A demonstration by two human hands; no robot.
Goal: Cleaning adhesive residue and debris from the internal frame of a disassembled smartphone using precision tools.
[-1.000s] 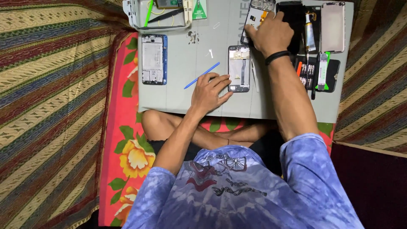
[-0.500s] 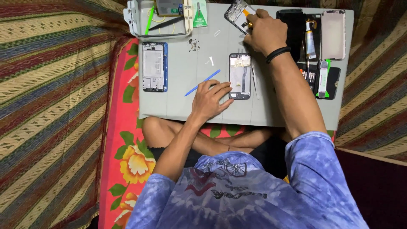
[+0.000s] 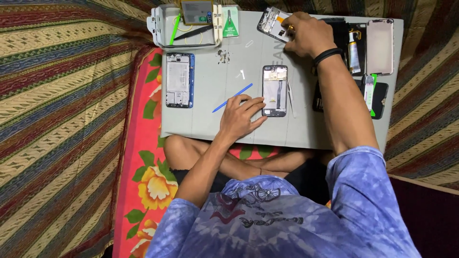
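We see the left hand (image 3: 241,117) flat on the grey bench (image 3: 210,122), fingers spread, fingertips touching the edge of an opened phone frame (image 3: 275,91) that lies back-up mid-bench. Nothing is pinched in it, so the grip is apart. A blue pry stick (image 3: 232,98) lies just beside its thumb side, loose.

The right hand (image 3: 306,34) is at the far edge, grip clamped on a second phone chassis (image 3: 271,23), held tilted off the surface. There looks to be something small and orange at the fingertips, but we cannot tell what it is.

Risks as we judge them: the tilted chassis sits near the bench's far edge and could slip from the fingers; tiny screws or bits (image 3: 223,56) scattered near the top could get swept off by a sleeve or wrist; the pry stick could roll if the left hand shifts. The right forearm crosses over a black tool pouch (image 3: 319,98) and a glue tube (image 3: 354,50), so a quick pull back could drag those.

Surface: a flat grey board resting over the person's crossed legs, not a fixed bench, so it may wobble. A blue-edged phone frame (image 3: 179,80) lies at left, a white parts tray (image 3: 184,26) top left, and a pale back cover (image 3: 380,47) top right. Around it we see a striped woven bedspread (image 3: 62,95) and a red floral cloth (image 3: 143,177).
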